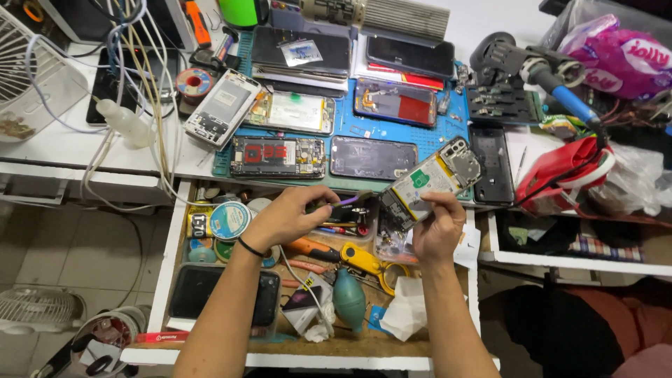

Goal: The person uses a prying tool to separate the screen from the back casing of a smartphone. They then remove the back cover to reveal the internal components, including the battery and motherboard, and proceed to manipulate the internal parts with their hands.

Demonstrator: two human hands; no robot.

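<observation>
Holding an opened phone (pixel 432 183) just right of the frame's centre, we had our right hand (pixel 439 227) clamped on its lower edge, thumb and fingers pinching it so the exposed back tilted up towards us. Our left hand (pixel 290 217), left of centre, was closed on a slim purple tool (pixel 355 199) whose tip pointed at the phone's lower corner without quite touching it, as far as we could tell. Below both hands lay the open drawer (pixel 175 231) with yellow-handled pliers (pixel 360 260) and a teal air blower (pixel 349 299); above, more stripped phones rested on the blue mat (pixel 350 126). We judged the work went best with the phone held steady and the tip slid in shallowly, levering gently rather than forcing.
</observation>
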